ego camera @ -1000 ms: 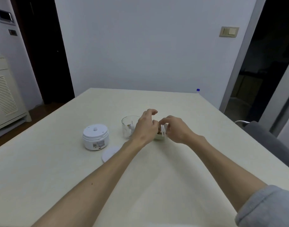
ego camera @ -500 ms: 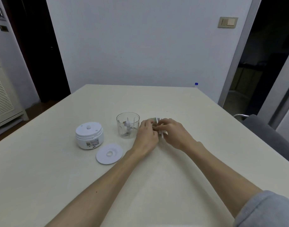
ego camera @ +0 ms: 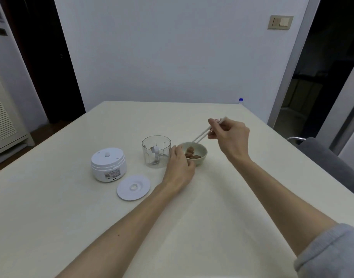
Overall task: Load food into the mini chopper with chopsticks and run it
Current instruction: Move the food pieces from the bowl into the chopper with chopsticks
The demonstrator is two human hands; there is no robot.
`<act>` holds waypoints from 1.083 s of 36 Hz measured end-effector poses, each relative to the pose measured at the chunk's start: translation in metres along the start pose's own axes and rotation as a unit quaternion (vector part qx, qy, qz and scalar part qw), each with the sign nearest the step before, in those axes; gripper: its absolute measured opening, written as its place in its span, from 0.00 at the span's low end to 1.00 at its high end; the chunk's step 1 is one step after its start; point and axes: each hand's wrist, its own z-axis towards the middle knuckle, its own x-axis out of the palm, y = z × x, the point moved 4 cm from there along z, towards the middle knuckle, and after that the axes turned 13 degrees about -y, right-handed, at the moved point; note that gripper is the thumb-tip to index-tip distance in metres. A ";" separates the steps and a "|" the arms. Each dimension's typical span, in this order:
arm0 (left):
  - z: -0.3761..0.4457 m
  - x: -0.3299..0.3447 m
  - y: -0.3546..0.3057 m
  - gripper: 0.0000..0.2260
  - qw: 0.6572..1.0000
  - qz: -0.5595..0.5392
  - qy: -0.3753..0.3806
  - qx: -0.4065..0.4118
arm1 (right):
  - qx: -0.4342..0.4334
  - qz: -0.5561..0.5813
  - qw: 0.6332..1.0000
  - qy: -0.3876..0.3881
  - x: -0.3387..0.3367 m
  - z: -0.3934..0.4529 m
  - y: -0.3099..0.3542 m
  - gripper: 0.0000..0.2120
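Loading has barely begun, by the look of it: the clear plastic chopper cup (ego camera: 156,151) with its white blade spindle stands open on the cream table (ego camera: 192,217), and only a small brownish scrap seems to sit near the spindle, though that is too small to be sure of. Most of the brown food pieces (ego camera: 191,153) lie in the small pale-green bowl (ego camera: 202,155), which sits just beside the cup at its 3 o'clock.

The right hand (ego camera: 231,137) is closed around a pair of white chopsticks (ego camera: 205,133), pinched between thumb and fingers, the sticks slanting down toward 7 o'clock with their tips at the bowl's far rim. The tips look close together; whether they hold any piece cannot be told. The food lies just past the tips, toward 6 o'clock from them and well below the gripping hand.

The left hand (ego camera: 179,167) rests at the bowl's near-left rim, between bowl and cup, fingers curled against the rim as if steadying it; how firmly it grips is not clear.

Left to do, as I judge it: carry the pieces across to the cup, then close and run the machine. The flat white round lid (ego camera: 133,187) lies on the table at 7 o'clock from the cup, and the white cylindrical motor unit (ego camera: 108,164) stands at the cup's 9 o'clock, apart from it. Neither is fitted yet.
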 end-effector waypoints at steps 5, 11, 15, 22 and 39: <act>0.001 0.002 0.003 0.24 1.000 -0.015 0.006 -0.016 | -0.045 -0.057 0.997 0.009 0.008 0.006 0.008 0.14; 0.003 0.004 0.003 0.25 0.999 -0.039 0.003 -0.026 | -0.099 -0.117 0.987 0.037 0.019 0.002 0.013 0.15; 0.005 0.006 0.006 0.27 0.997 -0.052 0.008 -0.051 | -0.119 -0.121 0.985 0.032 0.023 0.003 0.015 0.16; 0.008 0.009 0.010 0.31 0.996 -0.055 0.009 -0.073 | -0.152 -0.176 0.972 0.011 0.024 0.005 0.014 0.16; 0.010 0.010 0.009 0.30 0.992 -0.072 0.007 -0.102 | -0.051 -0.211 0.968 0.125 0.034 0.006 -0.018 0.19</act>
